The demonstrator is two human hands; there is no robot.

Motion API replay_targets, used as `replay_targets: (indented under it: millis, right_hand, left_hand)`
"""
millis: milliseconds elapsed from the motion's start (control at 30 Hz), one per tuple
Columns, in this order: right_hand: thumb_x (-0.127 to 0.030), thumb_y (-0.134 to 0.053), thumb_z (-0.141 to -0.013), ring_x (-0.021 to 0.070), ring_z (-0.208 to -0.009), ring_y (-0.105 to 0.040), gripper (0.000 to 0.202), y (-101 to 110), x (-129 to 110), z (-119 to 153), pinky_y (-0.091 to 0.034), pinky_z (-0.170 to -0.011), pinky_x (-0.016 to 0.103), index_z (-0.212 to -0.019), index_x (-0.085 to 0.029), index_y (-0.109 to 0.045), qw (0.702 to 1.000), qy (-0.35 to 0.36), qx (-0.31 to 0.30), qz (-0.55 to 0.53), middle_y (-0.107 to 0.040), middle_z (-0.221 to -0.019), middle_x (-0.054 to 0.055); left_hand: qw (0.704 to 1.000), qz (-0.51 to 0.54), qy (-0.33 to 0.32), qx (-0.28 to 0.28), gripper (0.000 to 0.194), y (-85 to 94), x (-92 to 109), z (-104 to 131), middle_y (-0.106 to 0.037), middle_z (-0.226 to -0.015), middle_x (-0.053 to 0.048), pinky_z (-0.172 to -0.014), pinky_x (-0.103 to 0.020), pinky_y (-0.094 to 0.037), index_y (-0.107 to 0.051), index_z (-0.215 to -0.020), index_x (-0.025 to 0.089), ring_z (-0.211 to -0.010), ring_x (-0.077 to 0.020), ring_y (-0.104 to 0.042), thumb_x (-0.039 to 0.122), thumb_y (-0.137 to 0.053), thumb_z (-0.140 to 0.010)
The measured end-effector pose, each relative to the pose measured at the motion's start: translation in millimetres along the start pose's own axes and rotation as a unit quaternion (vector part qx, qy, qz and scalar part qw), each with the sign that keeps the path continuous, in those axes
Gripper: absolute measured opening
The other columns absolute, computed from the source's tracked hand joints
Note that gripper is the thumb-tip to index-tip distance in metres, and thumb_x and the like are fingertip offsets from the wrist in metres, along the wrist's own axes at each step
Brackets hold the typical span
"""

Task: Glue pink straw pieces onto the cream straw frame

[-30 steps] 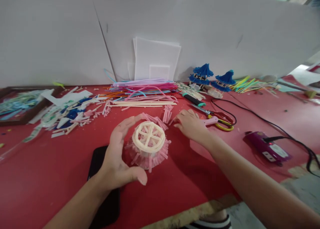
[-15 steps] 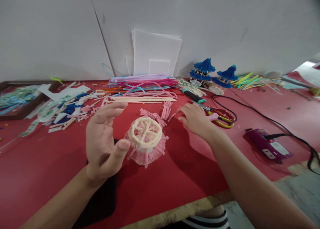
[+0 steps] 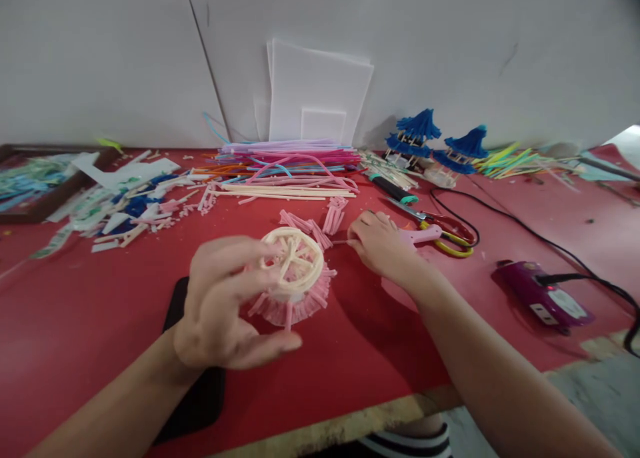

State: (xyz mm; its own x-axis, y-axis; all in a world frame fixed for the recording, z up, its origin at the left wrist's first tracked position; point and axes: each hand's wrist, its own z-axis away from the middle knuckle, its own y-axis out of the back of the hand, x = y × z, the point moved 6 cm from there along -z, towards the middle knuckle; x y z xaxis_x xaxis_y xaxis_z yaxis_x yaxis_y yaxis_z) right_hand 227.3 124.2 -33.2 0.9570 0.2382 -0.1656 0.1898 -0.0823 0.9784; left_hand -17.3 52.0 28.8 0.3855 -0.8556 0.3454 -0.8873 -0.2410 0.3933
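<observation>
A round piece (image 3: 295, 261) with a cream spoked ring on top and a fringe of pink strips below sits on the red table. My left hand (image 3: 235, 298) is at its left side, fingers apart, the fingertips over the ring's left edge and the thumb in front. To the right, my right hand (image 3: 383, 245) has its fingers pinched on a thin pink strip (image 3: 341, 242). Short pink strips (image 3: 336, 216) lie in small bundles behind the round piece. A pink-handled tool (image 3: 425, 234) lies beside my right hand, partly hidden by it.
Long coloured sticks (image 3: 295, 165) lie at the back. Scraps (image 3: 135, 208) and a brown tray (image 3: 47, 211) are at left. Scissors (image 3: 455, 245), blue-roofed models (image 3: 415, 135) and a purple power strip (image 3: 545, 295) with a cable are at right. A black phone (image 3: 200, 405) lies near my left wrist.
My left hand has moved right, its fingers now over the ring and its thumb in front. My right hand has moved slightly left and closed on a pink strip. The view has shifted a little.
</observation>
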Motion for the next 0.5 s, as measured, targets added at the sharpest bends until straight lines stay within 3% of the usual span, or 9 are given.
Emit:
replay_targets:
  millis: [67, 133, 200, 267, 333, 400, 500]
  right_hand:
    - [-0.012, -0.055, -0.085, 0.0257, -0.090, -0.051, 0.012, 2, -4, 2, -0.039, -0.083, 0.039, -0.076, -0.019, -0.058, 0.999, 0.016, 0.024, -0.036, -0.062, -0.093, 0.011]
    - [-0.012, -0.050, -0.087, 0.0241, -0.088, -0.053, 0.013, 9, -9, 6, -0.041, -0.082, 0.038, -0.078, -0.019, -0.055, 0.995, 0.017, 0.064, -0.079, -0.061, -0.092, 0.011]
    - [-0.015, -0.040, -0.095, 0.0211, -0.085, -0.056, 0.015, 22, -14, 13, -0.045, -0.079, 0.036, -0.087, -0.020, -0.051, 0.985, 0.007, 0.122, -0.121, -0.060, -0.090, 0.009]
    - [-0.022, -0.035, -0.100, 0.0170, -0.079, -0.058, 0.014, 41, -20, 25, -0.047, -0.074, 0.031, -0.093, -0.022, -0.048, 0.953, 0.009, 0.203, -0.226, -0.059, -0.086, 0.004]
    - [-0.027, -0.048, -0.098, 0.0130, -0.068, -0.058, 0.005, 55, -27, 38, -0.048, -0.065, 0.027, -0.094, -0.024, -0.050, 0.868, 0.039, 0.254, -0.426, -0.059, -0.078, -0.001]
    - [-0.024, -0.059, -0.092, 0.0100, -0.057, -0.056, 0.004, 59, -40, 46, -0.045, -0.055, 0.023, -0.091, -0.025, -0.056, 0.784, 0.079, 0.182, -0.588, -0.060, -0.071, -0.003]
    - [-0.018, -0.064, -0.084, 0.0075, -0.046, -0.049, 0.006, 55, -69, 56, -0.037, -0.042, 0.020, -0.083, -0.022, -0.060, 0.706, 0.131, -0.027, -0.696, -0.059, -0.060, -0.004]
  left_hand:
    - [0.981, -0.051, -0.182, -0.039, 0.037, -5.6, 31, 2, -0.069, -0.099, -0.004, -0.073, -0.037, -0.059, -0.067, -0.083, 0.025, -0.082, -0.0203, -0.065, 0.042, -0.090, -0.060]
    - [0.961, -0.075, -0.260, -0.057, 0.022, -9.1, 48, 2, -0.068, -0.095, -0.003, -0.065, -0.034, -0.058, -0.066, -0.073, 0.024, -0.079, -0.0190, -0.064, 0.029, -0.086, -0.066]
    - [0.957, -0.089, -0.272, -0.056, 0.018, -9.6, 54, -1, -0.068, -0.090, -0.002, -0.059, -0.032, -0.057, -0.065, -0.067, 0.025, -0.075, -0.0179, -0.062, 0.022, -0.083, -0.068]
    - [0.959, -0.095, -0.262, -0.046, 0.018, -8.1, 54, -4, -0.069, -0.087, -0.002, -0.056, -0.032, -0.057, -0.064, -0.066, 0.024, -0.071, -0.0168, -0.062, 0.017, -0.080, -0.069]
    - [0.964, -0.094, -0.247, -0.042, 0.016, -6.3, 52, -3, -0.070, -0.084, -0.002, -0.055, -0.030, -0.058, -0.065, -0.070, 0.023, -0.068, -0.0156, -0.063, 0.014, -0.078, -0.071]
    - [0.973, -0.087, -0.212, -0.035, 0.016, -3.5, 49, -1, -0.070, -0.083, -0.001, -0.054, -0.029, -0.059, -0.064, -0.074, 0.023, -0.064, -0.0143, -0.063, 0.013, -0.077, -0.072]
    - [0.987, -0.062, -0.148, -0.026, 0.015, 0.6, 48, 4, -0.072, -0.089, -0.001, -0.055, -0.031, -0.062, -0.065, -0.081, 0.024, -0.064, -0.0145, -0.064, 0.014, -0.075, -0.075]
